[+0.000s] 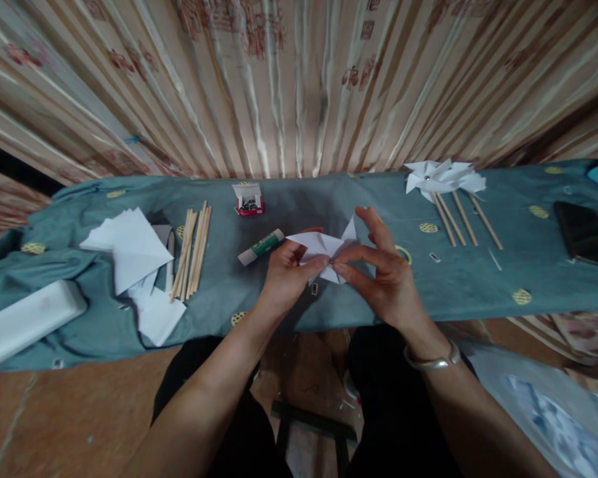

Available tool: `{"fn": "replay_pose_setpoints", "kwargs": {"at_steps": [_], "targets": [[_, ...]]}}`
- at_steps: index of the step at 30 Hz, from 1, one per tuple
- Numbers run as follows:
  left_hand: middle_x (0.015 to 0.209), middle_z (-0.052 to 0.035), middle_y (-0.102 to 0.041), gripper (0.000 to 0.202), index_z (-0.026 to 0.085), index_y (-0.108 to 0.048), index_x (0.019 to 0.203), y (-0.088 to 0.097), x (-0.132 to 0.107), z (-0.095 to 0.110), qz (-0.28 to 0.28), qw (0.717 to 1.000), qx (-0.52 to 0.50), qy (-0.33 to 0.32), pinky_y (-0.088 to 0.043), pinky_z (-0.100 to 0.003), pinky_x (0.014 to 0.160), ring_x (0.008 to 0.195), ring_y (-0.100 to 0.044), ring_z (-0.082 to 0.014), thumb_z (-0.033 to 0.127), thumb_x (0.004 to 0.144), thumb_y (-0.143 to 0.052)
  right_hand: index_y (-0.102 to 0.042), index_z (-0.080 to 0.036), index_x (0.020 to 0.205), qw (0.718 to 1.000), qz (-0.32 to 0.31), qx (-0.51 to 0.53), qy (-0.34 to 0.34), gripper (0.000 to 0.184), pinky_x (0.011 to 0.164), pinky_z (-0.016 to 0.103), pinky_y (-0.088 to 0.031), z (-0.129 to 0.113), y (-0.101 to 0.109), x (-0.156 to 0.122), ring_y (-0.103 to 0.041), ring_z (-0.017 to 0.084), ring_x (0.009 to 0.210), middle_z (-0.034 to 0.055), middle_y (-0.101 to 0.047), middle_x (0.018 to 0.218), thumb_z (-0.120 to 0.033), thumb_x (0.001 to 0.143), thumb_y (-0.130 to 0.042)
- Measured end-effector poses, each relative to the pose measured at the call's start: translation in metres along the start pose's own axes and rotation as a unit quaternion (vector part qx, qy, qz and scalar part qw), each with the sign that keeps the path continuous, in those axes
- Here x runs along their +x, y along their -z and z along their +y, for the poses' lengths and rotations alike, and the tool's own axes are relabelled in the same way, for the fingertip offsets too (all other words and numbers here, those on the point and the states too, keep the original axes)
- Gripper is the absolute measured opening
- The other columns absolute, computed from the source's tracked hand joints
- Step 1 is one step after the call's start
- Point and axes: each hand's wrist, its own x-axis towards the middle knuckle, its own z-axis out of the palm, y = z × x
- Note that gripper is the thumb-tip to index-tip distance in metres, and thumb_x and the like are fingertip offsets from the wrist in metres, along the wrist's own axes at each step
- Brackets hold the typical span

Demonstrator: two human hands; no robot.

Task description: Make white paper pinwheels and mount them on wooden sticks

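Observation:
Above the middle of the table, a white paper pinwheel (323, 245) is held between both hands. My left hand (292, 269) grips its left side, thumb on the front near the centre. My right hand (381, 272) pinches at the centre with thumb and index finger, the other fingers raised; whether a small pin sits in that pinch cannot be made out. Just left of my left hand lies a green and white glue stick (262, 247). Behind it stands an opened small red and white box (249, 199) of dark metal pieces.
Wooden sticks (192, 252), white paper sheets (129, 252) and a long white case (30, 322) lie on the left. Finished pinwheels on sticks (446, 179) and a dark phone (585, 232) are on the right. A curtain (299, 86) hangs behind the cloth-covered table (478, 285).

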Motion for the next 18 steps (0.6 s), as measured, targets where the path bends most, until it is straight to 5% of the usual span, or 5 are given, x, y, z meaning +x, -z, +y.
{"fn": "replay_pose_setpoints", "kwargs": {"at_steps": [18], "targets": [[0.085, -0.0011, -0.073, 0.040, 0.017, -0.070, 0.097, 0.0002, 0.0003, -0.0009, -0.021, 1.000, 0.013, -0.015, -0.052, -0.026, 0.069, 0.075, -0.066, -0.0152, 0.019, 0.059, -0.080, -0.073, -0.027, 0.080, 0.997, 0.009, 0.067, -0.026, 0.003, 0.118, 0.052, -0.028, -0.0005, -0.0006, 0.0008, -0.031, 0.030, 0.146, -0.0043, -0.040, 0.156, -0.025, 0.083, -0.072]]}}
